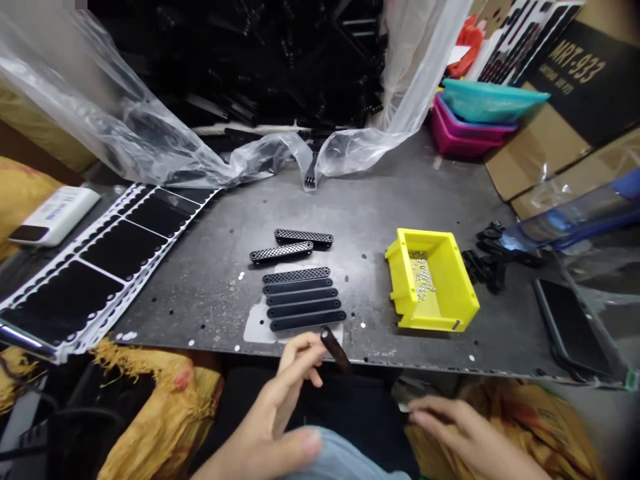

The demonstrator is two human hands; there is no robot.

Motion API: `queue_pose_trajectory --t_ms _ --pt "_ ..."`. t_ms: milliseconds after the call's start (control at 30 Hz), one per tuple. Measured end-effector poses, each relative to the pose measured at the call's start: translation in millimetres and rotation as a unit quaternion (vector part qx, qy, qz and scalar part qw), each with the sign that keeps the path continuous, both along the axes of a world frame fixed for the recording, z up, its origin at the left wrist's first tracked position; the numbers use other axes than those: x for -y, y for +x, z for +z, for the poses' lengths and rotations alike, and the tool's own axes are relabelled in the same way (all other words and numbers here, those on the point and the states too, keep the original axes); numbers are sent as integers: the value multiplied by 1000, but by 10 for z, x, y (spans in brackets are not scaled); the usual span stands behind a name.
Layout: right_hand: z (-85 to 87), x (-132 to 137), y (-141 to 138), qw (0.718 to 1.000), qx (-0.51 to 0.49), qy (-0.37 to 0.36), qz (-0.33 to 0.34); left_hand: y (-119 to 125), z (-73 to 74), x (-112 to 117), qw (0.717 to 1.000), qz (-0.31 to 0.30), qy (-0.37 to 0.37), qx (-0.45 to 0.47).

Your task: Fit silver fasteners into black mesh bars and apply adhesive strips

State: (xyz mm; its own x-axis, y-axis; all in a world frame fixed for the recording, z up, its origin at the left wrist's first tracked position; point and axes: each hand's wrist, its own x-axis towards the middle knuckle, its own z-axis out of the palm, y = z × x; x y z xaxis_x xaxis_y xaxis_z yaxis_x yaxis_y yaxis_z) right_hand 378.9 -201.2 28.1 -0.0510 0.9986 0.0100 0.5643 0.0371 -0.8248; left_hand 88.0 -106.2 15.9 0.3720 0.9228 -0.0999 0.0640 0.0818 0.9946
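My left hand [280,400] is below the table's near edge, its fingers pinched on a short dark rod-like tool [336,349] whose tip points up at the edge. Just beyond it several black slotted strips [304,300] lie side by side on a pale patch, with two perforated strips [293,245] further back. My right hand [465,433] hangs low at the right, blurred, fingers stretched toward the left, nothing visible in it. A yellow bin [450,293] with small silver screws [423,275] sits to the right of the strips.
Grey metal table [360,213]. Clear plastic bag [150,127] of black parts at the back. Sheets of black stickers [100,260] on the left, a white device [55,213] beyond. Pink and teal baskets [475,113], cardboard boxes, black small parts [487,260] and a phone [575,330] on the right.
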Motion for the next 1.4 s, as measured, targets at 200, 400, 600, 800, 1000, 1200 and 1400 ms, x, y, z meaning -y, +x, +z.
queue_pose_trajectory --t_ms 200,400,600,800,1000,1200,1400 --pt "65 -973 -834 978 -59 198 18 48 102 -79 977 -25 119 -175" --pt "225 -1456 -687 969 46 242 -7 -344 144 -809 876 17 327 -353" --pt "235 -1315 -574 980 21 183 -76 -224 -136 -1093 854 -98 320 -398" --pt "41 -1684 -1010 981 16 185 62 -452 -57 -880 892 -42 290 -345" --pt "-184 -2092 -1371 955 69 226 181 -833 -86 -1059 929 135 133 -318" --pt "-198 -2121 -1418 948 105 222 204 -822 -175 -1109 947 125 98 -279" --pt "-195 -2154 -1462 944 128 219 212 -783 -178 -1127 944 139 100 -283"
